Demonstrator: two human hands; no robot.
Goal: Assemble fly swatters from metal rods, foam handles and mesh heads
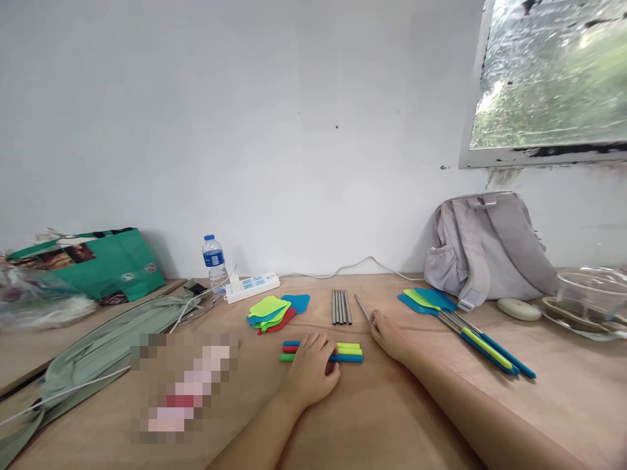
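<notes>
Right hand point(386, 331) pinches one thin metal rod point(361, 307); five more rods point(341, 307) lie left. Left hand point(314, 360) covers smooth handles point(349, 358), grip unclear. Three flat-headed swatters point(490, 350) right.

A pale grey-white wall point(245, 130) rises behind a brown, wood-toned table point(367, 421); at upper right, a window point(548, 72) lets in daylight, blurred green showing through; dark smudges point(563, 151) mark its frame point(480, 158).

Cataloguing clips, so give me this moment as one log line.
left hand: on coloured tubes | right hand: fingers on metal rod | nearby: other rods, swatters
</notes>
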